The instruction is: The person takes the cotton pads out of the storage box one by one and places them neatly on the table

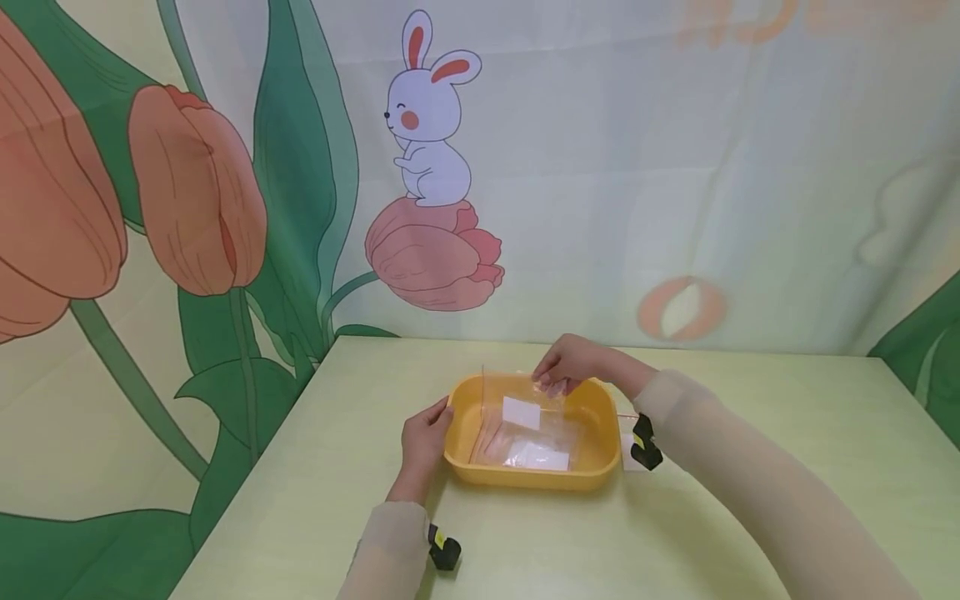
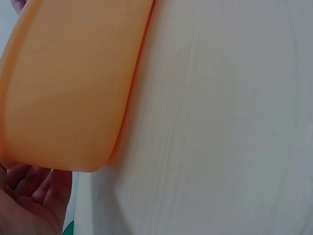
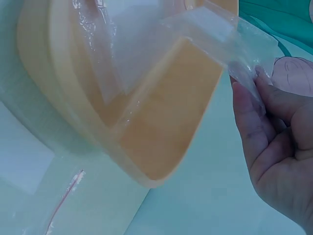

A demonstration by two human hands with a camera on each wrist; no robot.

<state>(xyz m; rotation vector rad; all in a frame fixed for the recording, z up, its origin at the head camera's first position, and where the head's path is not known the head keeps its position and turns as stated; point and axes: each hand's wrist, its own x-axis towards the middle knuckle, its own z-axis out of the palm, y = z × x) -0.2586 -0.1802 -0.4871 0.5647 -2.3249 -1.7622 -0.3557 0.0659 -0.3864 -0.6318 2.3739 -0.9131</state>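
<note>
Before you hangs a pale cloth backdrop (image 1: pixel 585 150) printed with orange tulips and a white rabbit, meeting the far edge of your pale yellow-green table (image 1: pixel 315 500). On the table, nearer the far edge than the near side and between the left and right edges, stands a yellow plastic tub (image 1: pixel 525 479) with rounded corners. Your left hand (image 1: pixel 425 437) grips the tub's end on the side toward the table's left edge. Inside, a clear plastic bag with a white label (image 1: pixel 537 457) lies flat. Your right hand (image 1: pixel 573 365), above the tub's far side, pinches another clear, white-labelled bag (image 1: pixel 521 413) by its upper corner. Toward the table's right edge, just beside the tub, lies a red-lined clear bag (image 3: pixel 22 152) with a white label.
</note>
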